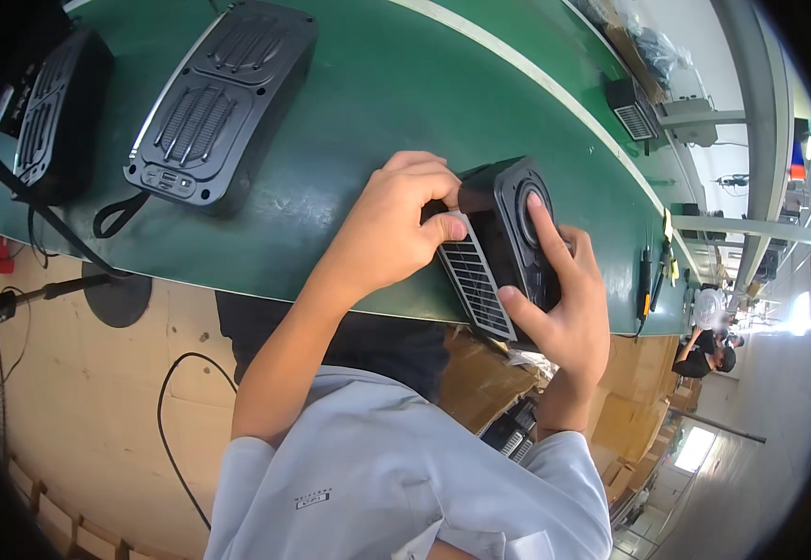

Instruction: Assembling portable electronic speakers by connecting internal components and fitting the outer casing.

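A small black speaker [496, 207] stands tilted near the front edge of the green table, its round driver turned to the right. Along its left side is a white-framed solar panel [476, 278] with dark cells. My left hand [389, 229] is closed on the panel's upper end, thumb lying over the frame and fingers curled behind. The speaker's right side is in the grip of my right hand [569, 303]; its index finger rests on the driver, and its thumb is by the panel's lower part. Whether the panel is fixed to the speaker I cannot tell.
A larger black speaker [205, 117] with a strap lies at the back left, beside another speaker [62, 121]. A tool with an orange-marked handle [645, 285] lies to the right on the green table [359, 84]. Cardboard [480, 383] is below the edge.
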Motion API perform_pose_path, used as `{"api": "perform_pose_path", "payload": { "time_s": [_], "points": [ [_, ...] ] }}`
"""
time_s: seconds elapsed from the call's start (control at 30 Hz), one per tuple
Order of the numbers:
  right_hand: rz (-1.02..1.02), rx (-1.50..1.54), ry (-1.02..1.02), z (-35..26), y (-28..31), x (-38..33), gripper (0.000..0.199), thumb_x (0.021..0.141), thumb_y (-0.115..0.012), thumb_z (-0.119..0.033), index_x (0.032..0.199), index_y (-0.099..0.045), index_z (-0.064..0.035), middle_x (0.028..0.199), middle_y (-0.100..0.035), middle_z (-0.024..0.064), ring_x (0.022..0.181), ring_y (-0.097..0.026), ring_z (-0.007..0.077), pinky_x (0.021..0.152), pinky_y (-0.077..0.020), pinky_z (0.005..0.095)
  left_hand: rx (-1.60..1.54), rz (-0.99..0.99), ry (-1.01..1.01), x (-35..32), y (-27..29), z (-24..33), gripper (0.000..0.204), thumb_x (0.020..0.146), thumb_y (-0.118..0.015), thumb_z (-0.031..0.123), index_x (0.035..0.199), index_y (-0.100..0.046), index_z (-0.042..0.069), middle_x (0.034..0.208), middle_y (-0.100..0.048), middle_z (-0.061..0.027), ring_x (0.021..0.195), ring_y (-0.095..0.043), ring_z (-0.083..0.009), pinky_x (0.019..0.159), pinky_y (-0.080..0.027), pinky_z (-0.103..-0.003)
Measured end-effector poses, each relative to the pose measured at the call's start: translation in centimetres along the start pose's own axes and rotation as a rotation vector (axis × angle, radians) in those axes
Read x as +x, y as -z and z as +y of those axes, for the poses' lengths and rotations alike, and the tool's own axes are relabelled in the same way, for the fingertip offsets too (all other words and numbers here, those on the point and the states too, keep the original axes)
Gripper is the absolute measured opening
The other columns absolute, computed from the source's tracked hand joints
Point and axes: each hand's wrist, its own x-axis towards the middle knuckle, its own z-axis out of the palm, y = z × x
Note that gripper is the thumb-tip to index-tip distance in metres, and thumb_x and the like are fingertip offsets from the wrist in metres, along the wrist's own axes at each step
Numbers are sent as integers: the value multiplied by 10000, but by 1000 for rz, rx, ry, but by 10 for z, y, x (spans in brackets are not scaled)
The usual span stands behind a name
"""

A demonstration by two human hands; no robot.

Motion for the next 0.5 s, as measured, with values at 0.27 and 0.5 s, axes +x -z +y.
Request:
{"api": "perform_pose_path", "payload": {
  "time_s": [0.27,0.5],
  "points": [
    [-101,-106,36,-2,8,4,948,696,-819,-412,1546,-522,-114,1166,-594,176,963,-627,274,851,-526,370,19,-68,-5,-2,4,-2,205,775,-805,85,890,-656,2,1052,-726,-110,1231,-592,-376,1014,-467,-461],
    [-87,-19,12,3,7,5,944,649,-862,-405,1526,-558,-234,1186,-604,208,929,-685,362,826,-560,436,-46,-73,32,-1,1,-2,213,760,-807,73,874,-642,0,1050,-713,-140,1189,-602,-366,1002,-466,-449]
  ]
}}
